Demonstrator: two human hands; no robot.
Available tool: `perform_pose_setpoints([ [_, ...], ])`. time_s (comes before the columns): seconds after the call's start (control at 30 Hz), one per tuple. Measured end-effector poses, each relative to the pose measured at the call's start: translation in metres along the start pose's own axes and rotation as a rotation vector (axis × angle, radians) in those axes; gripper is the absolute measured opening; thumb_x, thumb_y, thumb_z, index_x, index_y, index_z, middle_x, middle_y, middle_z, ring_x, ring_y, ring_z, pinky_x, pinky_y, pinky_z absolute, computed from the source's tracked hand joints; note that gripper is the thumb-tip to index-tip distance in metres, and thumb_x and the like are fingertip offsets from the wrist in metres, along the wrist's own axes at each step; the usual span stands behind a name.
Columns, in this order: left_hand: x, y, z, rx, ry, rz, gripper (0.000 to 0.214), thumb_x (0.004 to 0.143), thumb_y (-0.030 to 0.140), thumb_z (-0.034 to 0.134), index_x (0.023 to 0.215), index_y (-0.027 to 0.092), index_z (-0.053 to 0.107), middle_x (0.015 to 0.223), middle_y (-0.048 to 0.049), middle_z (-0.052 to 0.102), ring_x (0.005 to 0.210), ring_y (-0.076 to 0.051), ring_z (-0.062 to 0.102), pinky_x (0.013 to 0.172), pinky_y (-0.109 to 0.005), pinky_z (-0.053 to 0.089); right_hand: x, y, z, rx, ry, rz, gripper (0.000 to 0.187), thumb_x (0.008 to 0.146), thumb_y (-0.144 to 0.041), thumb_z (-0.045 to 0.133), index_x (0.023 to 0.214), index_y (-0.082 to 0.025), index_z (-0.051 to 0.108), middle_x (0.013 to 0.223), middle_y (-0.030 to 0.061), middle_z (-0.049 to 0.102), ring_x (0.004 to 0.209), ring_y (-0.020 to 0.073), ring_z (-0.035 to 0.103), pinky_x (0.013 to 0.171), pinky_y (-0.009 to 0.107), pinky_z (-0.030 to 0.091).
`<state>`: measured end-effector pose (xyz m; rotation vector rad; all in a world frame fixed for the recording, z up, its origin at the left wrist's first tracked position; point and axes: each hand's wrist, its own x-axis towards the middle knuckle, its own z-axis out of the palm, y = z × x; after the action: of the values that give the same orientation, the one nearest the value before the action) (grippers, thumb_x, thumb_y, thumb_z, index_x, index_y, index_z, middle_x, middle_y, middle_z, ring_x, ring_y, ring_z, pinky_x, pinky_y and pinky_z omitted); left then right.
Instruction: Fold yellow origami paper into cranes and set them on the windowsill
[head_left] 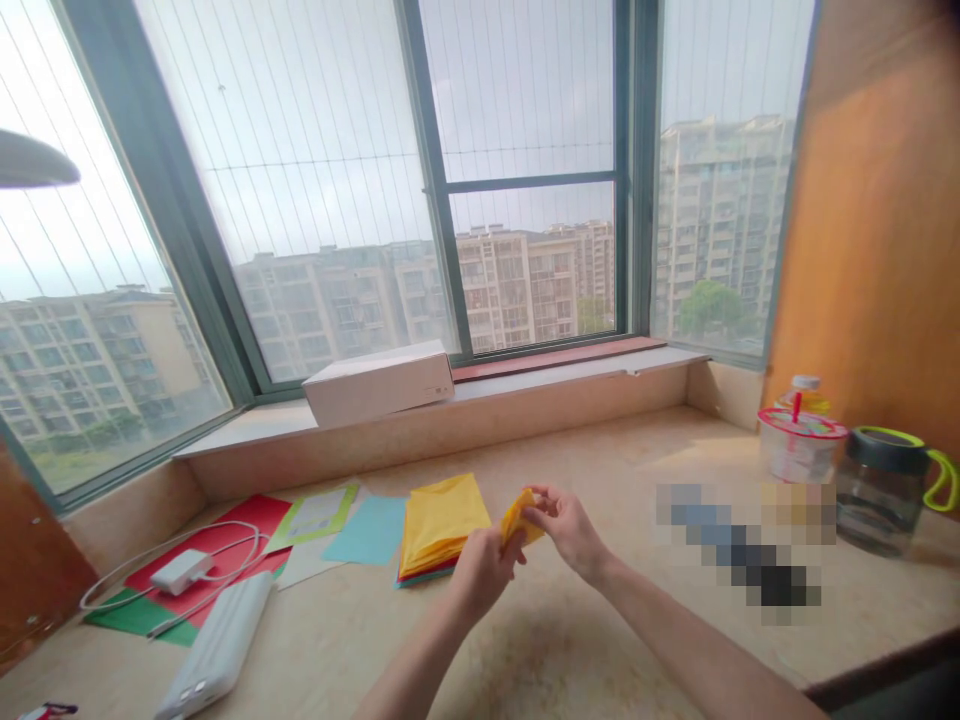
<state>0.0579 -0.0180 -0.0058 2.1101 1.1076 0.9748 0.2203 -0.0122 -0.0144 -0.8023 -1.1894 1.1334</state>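
Between my two hands is a small piece of folded yellow paper [514, 513], held a little above the stone counter. My left hand [484, 568] is closed on its lower left part. With the fingers of my right hand [566, 525] I pinch its upper right edge. Just left of it lies a stack of yellow paper [444, 520], with red and blue sheets showing at the bottom. A light blue sheet [367, 530] lies beside the stack. My fingers hide part of the held paper.
Red paper [259, 512], green paper [135, 615], a white charger [182, 572] with its cable and a white power bank [221, 645] lie left. A lidded cup [799, 450] and a dark-lidded jug [879, 495] stand right. A white box [379, 385] sits on the windowsill.
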Motion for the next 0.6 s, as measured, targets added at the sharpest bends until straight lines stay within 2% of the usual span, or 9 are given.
perform_pose_setpoints([
  [0.07,0.003,0.005,-0.007,0.155,-0.043,0.075,0.036,0.09,0.038,0.05,0.063,0.018,0.064,0.05,-0.0003,0.06,0.045,-0.012,0.053,0.047,-0.022,0.037,-0.001,-0.003,0.0,0.001,0.0,-0.012,0.051,0.067,-0.051,0.08,0.098,-0.014,0.064,0.083,0.0059,0.073,0.077,0.0205,0.067,0.072,0.032,0.051],
  [0.17,0.0,0.005,-0.012,0.247,-0.021,0.098,0.039,0.091,0.037,0.048,0.061,0.018,0.065,0.052,-0.0011,0.061,0.048,-0.014,0.055,0.05,-0.024,0.037,-0.005,-0.007,0.002,-0.035,-0.054,-0.034,0.042,0.071,-0.052,0.077,0.088,-0.014,0.067,0.083,0.007,0.073,0.076,0.0203,0.067,0.071,0.032,0.051],
  [0.3,-0.016,-0.005,-0.003,0.124,0.016,0.079,0.048,0.095,0.041,0.04,0.061,0.017,0.065,0.043,0.001,0.051,0.04,-0.011,0.049,0.046,-0.023,0.038,-0.013,-0.008,0.006,-0.14,-0.117,-0.057,0.038,0.078,-0.051,0.071,0.087,-0.014,0.069,0.079,0.0071,0.072,0.07,0.0193,0.064,0.067,0.032,0.049],
  [0.4,-0.028,-0.013,0.007,0.068,0.003,0.08,0.052,0.095,0.047,0.04,0.062,0.017,0.066,0.044,0.0001,0.052,0.04,-0.01,0.05,0.046,-0.021,0.04,-0.02,-0.01,0.008,-0.211,-0.168,-0.098,0.035,0.082,-0.049,0.066,0.088,-0.014,0.07,0.08,0.0061,0.072,0.072,0.0191,0.063,0.069,0.031,0.048],
  [0.5,-0.034,-0.015,0.013,-0.002,-0.004,0.017,0.056,0.094,0.053,0.04,0.062,0.016,0.066,0.047,-0.0021,0.056,0.038,-0.01,0.05,0.043,-0.021,0.039,-0.026,-0.014,0.009,-0.315,-0.131,-0.13,0.03,0.083,-0.045,0.066,0.084,-0.016,0.072,0.076,0.0037,0.07,0.072,0.0179,0.061,0.069,0.029,0.047],
  [0.6,-0.035,-0.007,0.016,-0.027,0.028,-0.028,0.058,0.093,0.057,0.039,0.064,0.015,0.067,0.051,-0.0048,0.06,0.042,-0.011,0.054,0.042,-0.021,0.04,-0.028,-0.018,0.009,-0.319,-0.104,-0.115,0.03,0.083,-0.045,0.066,0.085,-0.016,0.071,0.074,0.0033,0.069,0.07,0.0175,0.061,0.067,0.028,0.048],
])
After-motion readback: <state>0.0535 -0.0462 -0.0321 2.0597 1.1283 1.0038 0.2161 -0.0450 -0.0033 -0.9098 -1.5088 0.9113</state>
